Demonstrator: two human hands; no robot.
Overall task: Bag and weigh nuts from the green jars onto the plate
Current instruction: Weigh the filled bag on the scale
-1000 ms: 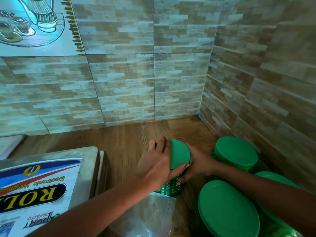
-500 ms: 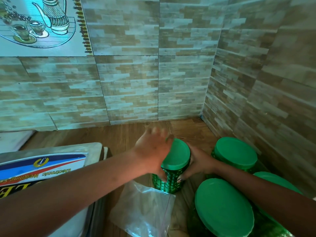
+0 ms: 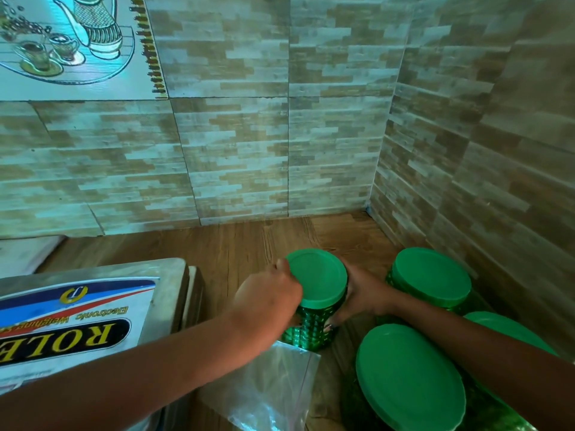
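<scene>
A small green jar [image 3: 311, 329] with a green lid [image 3: 317, 279] stands on the wooden counter. My left hand [image 3: 269, 292] grips the lid's left rim, fingers curled round its edge. My right hand [image 3: 362, 293] holds the jar's right side, fingertips low on its faceted wall. A clear plastic bag [image 3: 267, 390] lies flat on the counter just in front of the jar. The electronic scale [image 3: 93, 312] with its steel weighing plate sits at the left, labelled in blue, red and yellow.
Three larger green jars stand at the right: one behind [image 3: 431, 276], one in front [image 3: 410, 377], and another [image 3: 510, 331] partly hidden under my right forearm. Tiled walls close the corner behind and to the right. Wooden counter [image 3: 249, 241] stretches behind the small jar.
My left hand slid from over the lid's top to its left rim, uncovering the lid. The right hand has stayed on the jar's side. The view has shifted slightly.
</scene>
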